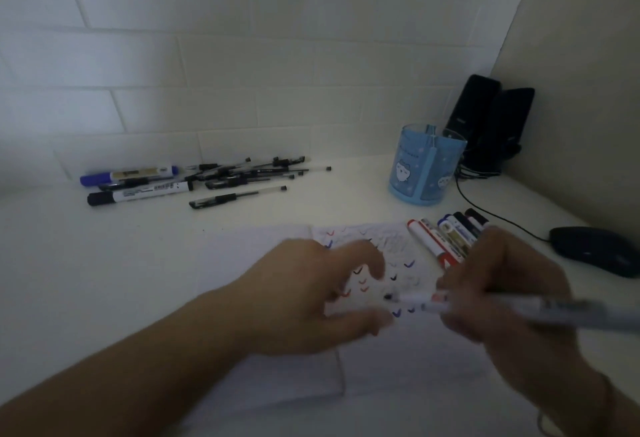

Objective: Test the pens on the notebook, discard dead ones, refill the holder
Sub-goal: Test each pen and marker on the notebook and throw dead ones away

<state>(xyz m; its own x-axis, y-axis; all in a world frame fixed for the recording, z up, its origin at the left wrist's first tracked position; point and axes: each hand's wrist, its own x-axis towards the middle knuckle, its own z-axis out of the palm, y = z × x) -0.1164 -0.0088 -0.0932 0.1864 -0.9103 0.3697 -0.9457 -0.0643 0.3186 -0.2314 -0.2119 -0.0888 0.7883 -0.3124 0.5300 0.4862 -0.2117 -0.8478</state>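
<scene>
An open white notebook (277, 381) lies in front of me, its right page covered with small red, blue and black tick marks. My right hand (509, 294) grips a white pen (540, 313) with its dark tip pointing left over the page. My left hand (311, 298) hovers over the notebook with fingers spread, holding nothing. A blue pen holder (424, 169) stands at the back right. A pile of black pens and markers (207, 180) lies at the back left. A row of markers (446, 239) rests by the notebook's top right corner.
Two black speakers (491, 124) stand in the back right corner behind the holder. A black computer mouse (595, 249) with its cable sits at the right edge. A white tiled wall (242, 55) closes the desk at the back.
</scene>
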